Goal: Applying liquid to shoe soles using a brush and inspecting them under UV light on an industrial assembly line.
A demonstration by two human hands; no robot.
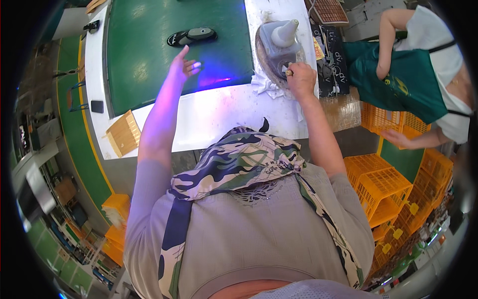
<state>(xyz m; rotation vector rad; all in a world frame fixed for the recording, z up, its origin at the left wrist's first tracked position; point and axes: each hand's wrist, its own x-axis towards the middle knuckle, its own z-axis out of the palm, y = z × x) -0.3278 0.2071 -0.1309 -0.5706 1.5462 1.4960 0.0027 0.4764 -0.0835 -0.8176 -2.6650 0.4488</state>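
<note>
On the green conveyor belt (149,65) lies a dark shoe (204,34) with a grey-green inside, set crosswise. My left hand (184,66) is just below it, fingers apart and holding nothing; whether the fingertip touches the shoe I cannot tell. To the right, my right hand (302,79) is closed on a small wooden-handled tool (289,73), whose tan, round end shows; its other end is hidden. That hand is at the near edge of a round, stained tray (260,47). A translucent grey bottle (282,39) with a cone-shaped spout stands on the tray.
Crumpled white paper (269,85) lies beside the tray on the white table (219,112). A wooden block (123,133) and a dark phone-like slab (97,106) are at the left. A co-worker in a green apron (398,79) stands at the right, near yellow crates (378,184).
</note>
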